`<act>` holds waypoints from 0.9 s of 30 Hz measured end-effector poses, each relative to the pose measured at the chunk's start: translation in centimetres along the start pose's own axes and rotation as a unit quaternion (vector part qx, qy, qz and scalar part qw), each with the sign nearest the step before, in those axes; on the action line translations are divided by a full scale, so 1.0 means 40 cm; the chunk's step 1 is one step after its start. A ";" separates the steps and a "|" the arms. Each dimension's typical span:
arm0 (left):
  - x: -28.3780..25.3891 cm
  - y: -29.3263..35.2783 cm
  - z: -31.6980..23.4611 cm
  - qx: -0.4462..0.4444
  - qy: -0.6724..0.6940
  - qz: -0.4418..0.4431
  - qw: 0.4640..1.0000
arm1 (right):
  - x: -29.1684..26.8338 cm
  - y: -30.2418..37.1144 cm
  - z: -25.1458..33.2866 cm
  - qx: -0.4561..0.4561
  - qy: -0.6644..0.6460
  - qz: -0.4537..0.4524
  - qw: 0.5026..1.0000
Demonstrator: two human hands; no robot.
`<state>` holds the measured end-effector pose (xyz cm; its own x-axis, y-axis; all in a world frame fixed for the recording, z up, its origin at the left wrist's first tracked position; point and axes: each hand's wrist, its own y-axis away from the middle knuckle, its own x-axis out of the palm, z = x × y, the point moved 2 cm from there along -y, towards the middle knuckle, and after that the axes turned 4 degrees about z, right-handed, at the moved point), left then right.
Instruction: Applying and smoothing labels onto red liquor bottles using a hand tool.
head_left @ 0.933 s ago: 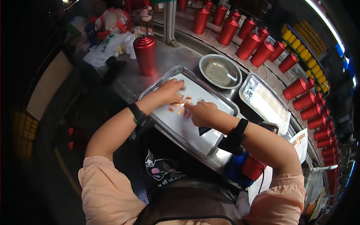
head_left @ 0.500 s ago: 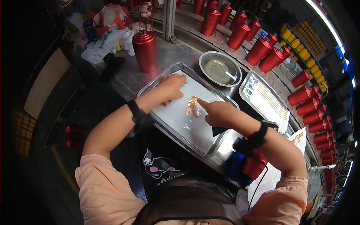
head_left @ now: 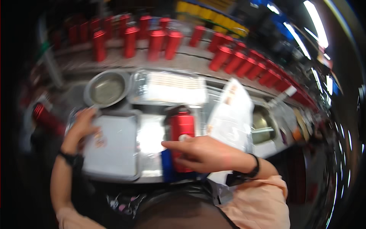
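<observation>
- Head view: your left hand (head_left: 82,123), fingers parted, overlaps the metal tray (head_left: 138,152); any hold unclear.
- Your right hand (head_left: 207,152), half-curled, index extended, overlaps a red bottle (head_left: 183,126); grip unclear.

In the near tray (head_left: 137,160), at left, lies a sheet (head_left: 118,149), with the left hand (head_left: 84,124) over its far left part. Beyond stands a bowl (head_left: 88,93); right of that, the far tray (head_left: 138,98) bears strips (head_left: 176,87). Right of the near tray is a bottle (head_left: 183,126), the right hand (head_left: 204,153) over its near part. Paper (head_left: 230,118) rises farther right. Other bottles (head_left: 156,45) line the far side.
</observation>
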<state>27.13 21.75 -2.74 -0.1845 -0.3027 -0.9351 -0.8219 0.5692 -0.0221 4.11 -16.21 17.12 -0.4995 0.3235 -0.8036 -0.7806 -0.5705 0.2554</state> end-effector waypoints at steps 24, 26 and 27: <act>-0.145 0.125 -0.599 0.149 -0.007 -0.184 0.972 | 0.236 0.153 -0.262 0.072 -0.029 -0.136 0.988; -0.162 0.124 -0.660 0.168 0.022 -0.181 0.969 | 0.249 0.149 -0.273 0.038 -0.021 -0.209 0.977; -0.170 0.125 -0.681 0.176 0.096 -0.155 0.967 | 0.247 0.142 -0.265 0.035 -0.014 -0.219 0.975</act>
<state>9.60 5.82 13.14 -0.0838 -0.6175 -0.7821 -0.6252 0.6437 -0.4413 -1.29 -24.25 4.92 -0.1227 0.5453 -0.8292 -0.9447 -0.3202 -0.0708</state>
